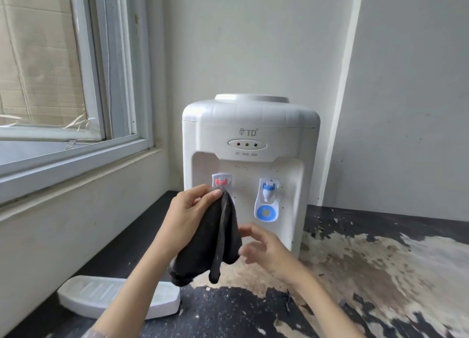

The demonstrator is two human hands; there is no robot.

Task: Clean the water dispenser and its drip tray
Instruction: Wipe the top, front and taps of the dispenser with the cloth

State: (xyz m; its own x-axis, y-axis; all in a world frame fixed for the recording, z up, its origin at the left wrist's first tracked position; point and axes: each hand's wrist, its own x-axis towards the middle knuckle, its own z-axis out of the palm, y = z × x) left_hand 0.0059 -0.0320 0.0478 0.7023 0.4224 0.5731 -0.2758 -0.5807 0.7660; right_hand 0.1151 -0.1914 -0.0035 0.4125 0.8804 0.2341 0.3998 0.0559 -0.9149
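The cloth (218, 238) pinched in the left hand (189, 210) is dark charcoal grey. Just above that grip a red tap (221, 181) shows on the white water dispenser (250, 124), with a blue tap (267, 189) off to its right. Below the hanging cloth lies the white drip tray (83, 295) on a black table (380, 274) worn to mottled beige.

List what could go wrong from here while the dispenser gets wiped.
1. The left hand pinches the dark cloth right at the red hot tap; pressing its lever might release hot water.
2. The drip tray lies detached beside the left forearm, so a sweep could knock it along the worn tabletop.
3. The water dispenser stands freely; hard rubbing at the specks on its front could shift it, as the right hand is not bracing it.
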